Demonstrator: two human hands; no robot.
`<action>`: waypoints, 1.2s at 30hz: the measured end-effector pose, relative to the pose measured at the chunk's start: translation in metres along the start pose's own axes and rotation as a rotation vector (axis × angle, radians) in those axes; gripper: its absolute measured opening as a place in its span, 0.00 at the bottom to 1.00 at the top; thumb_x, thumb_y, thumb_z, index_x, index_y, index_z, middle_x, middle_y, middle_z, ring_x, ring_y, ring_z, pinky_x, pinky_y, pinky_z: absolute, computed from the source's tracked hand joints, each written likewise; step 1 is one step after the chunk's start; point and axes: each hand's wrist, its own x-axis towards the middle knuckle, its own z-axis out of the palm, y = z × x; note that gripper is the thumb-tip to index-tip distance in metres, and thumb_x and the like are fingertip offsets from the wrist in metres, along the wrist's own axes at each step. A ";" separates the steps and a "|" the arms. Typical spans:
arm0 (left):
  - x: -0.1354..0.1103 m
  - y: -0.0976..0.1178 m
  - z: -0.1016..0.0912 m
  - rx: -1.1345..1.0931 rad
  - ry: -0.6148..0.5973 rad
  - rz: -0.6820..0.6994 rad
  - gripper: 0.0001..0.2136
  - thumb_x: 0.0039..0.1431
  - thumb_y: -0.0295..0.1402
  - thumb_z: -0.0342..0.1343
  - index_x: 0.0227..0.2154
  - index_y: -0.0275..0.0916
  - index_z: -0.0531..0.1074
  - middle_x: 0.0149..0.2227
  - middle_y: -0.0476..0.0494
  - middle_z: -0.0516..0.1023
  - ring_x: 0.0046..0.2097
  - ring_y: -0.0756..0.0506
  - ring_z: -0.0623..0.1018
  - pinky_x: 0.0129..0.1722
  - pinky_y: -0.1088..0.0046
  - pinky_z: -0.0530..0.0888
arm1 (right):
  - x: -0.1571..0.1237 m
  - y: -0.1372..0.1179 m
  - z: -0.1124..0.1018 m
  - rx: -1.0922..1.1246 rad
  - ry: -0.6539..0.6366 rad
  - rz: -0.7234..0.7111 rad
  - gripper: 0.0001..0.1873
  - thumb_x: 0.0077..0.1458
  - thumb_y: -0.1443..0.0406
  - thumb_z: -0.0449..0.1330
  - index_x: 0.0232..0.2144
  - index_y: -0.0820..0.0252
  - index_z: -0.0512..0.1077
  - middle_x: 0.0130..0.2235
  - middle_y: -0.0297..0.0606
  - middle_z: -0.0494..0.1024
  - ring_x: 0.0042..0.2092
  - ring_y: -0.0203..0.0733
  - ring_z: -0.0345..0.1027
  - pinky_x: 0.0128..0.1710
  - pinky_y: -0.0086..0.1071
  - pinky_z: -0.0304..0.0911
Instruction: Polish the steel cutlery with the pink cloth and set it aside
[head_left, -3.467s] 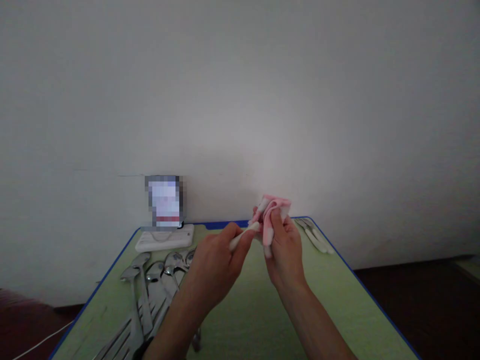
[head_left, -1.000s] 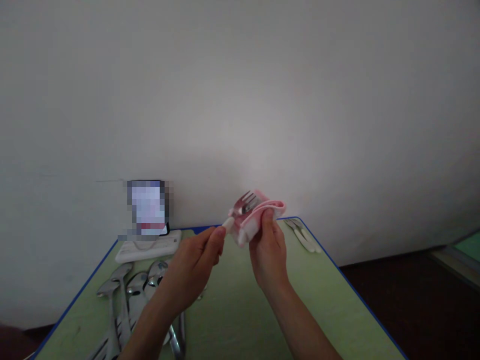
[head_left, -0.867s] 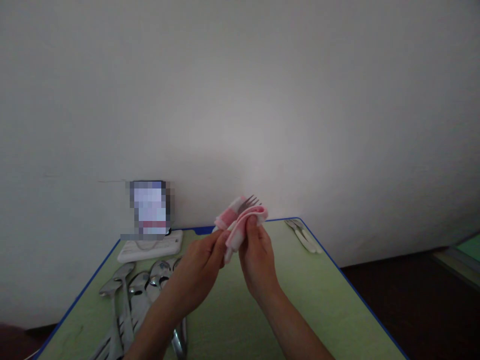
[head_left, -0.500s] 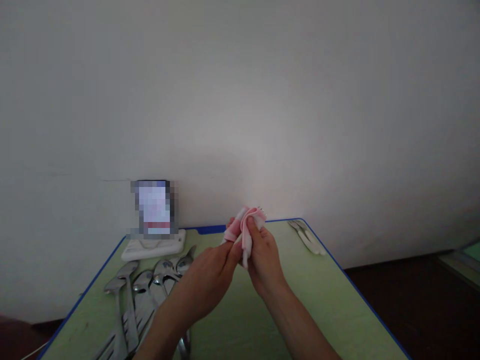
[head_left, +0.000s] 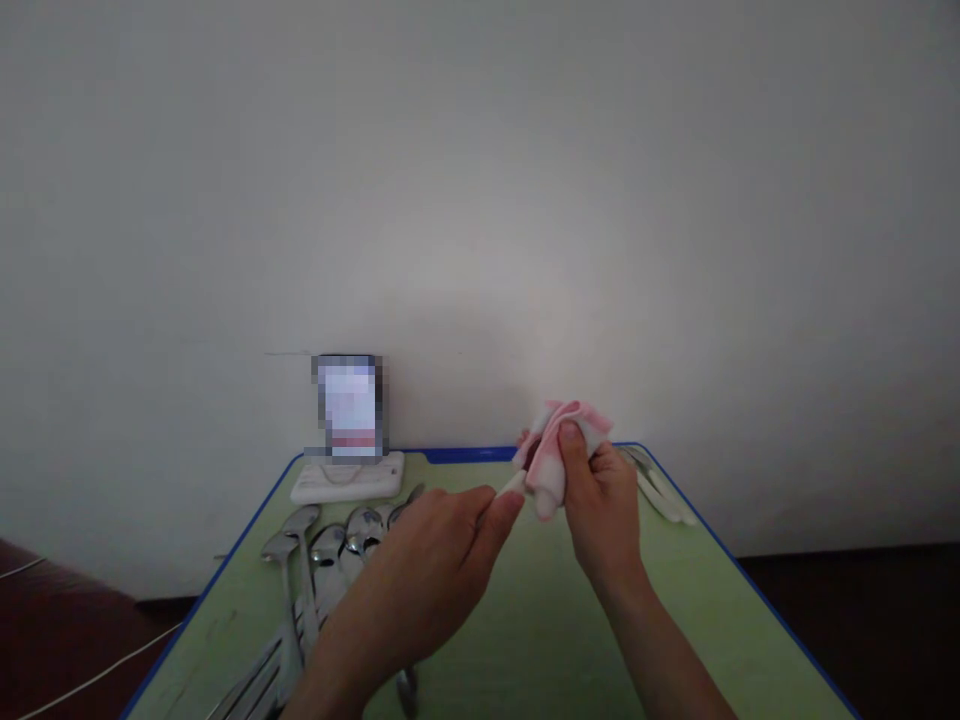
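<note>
My left hand (head_left: 450, 550) is closed round the white handle (head_left: 512, 486) of a fork over the table. The head of that fork is hidden inside a pink and white cloth (head_left: 551, 470). My right hand (head_left: 604, 500) grips the bunched cloth, thumb on top, wrapped about the fork. To the right, white-handled forks (head_left: 660, 495) lie by the table's far corner, partly behind my right hand. Left of my left hand, several metal spoons (head_left: 302, 520) lie with their bowls toward the wall, partly covered by my forearm.
A phone with a blurred screen (head_left: 351, 405) leans on the wall, on a white stand or block (head_left: 345, 478). The green table (head_left: 517, 640) has a blue edge and meets the pale wall (head_left: 480, 200). Long metal cutlery (head_left: 255, 680) lies at the front left.
Both hands and the cloth have shifted right in view. My left hand has drawn away from the cloth, baring the white handle. The fork's tines, seen past the cloth before, are now covered.
</note>
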 end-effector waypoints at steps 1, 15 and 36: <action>0.002 0.002 0.004 -0.011 0.010 -0.005 0.21 0.62 0.43 0.34 0.22 0.39 0.65 0.19 0.50 0.67 0.22 0.50 0.66 0.24 0.74 0.55 | -0.002 0.002 0.004 0.092 0.003 0.043 0.22 0.51 0.51 0.54 0.33 0.65 0.74 0.26 0.39 0.77 0.23 0.35 0.65 0.22 0.28 0.58; 0.018 -0.007 0.020 -0.315 0.128 -0.019 0.22 0.61 0.46 0.35 0.19 0.38 0.61 0.17 0.53 0.61 0.21 0.52 0.63 0.22 0.77 0.55 | -0.004 0.007 0.007 0.015 -0.006 0.070 0.26 0.53 0.48 0.47 0.31 0.63 0.72 0.27 0.37 0.76 0.27 0.37 0.65 0.26 0.29 0.57; 0.012 0.000 0.013 -0.326 -0.078 -0.035 0.21 0.61 0.46 0.36 0.20 0.39 0.60 0.17 0.55 0.62 0.20 0.52 0.62 0.23 0.76 0.57 | -0.001 0.005 0.001 0.072 -0.091 0.034 0.22 0.52 0.52 0.53 0.33 0.66 0.74 0.28 0.39 0.77 0.26 0.36 0.65 0.24 0.28 0.57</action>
